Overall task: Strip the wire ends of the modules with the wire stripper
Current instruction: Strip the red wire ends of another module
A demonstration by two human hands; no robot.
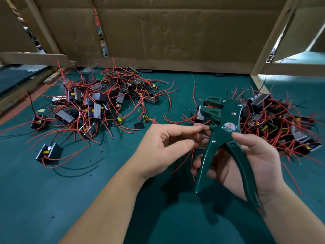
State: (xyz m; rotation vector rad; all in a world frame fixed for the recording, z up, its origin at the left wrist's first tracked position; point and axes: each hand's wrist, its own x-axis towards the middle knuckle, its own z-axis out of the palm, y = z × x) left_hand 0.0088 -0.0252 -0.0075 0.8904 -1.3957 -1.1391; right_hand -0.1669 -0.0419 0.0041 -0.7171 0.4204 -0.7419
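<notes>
My right hand (253, 162) grips the two handles of a dark green wire stripper (221, 138), jaws pointing up and left, handles spread apart. My left hand (168, 145) pinches thin wires between thumb and fingertips right beside the stripper's pivot; red wires (182, 161) trail down below that hand. A module (200, 112) shows just behind the stripper's jaws. A big pile of black modules with red wires (98, 103) lies at the left. A second pile (281, 124) lies at the right behind the tool.
The green table mat (88, 191) carries one lone module (49, 152) at the left and small red insulation bits (101, 148). Cardboard walls (175, 32) and wooden frame posts (255, 80) close the back of the bench.
</notes>
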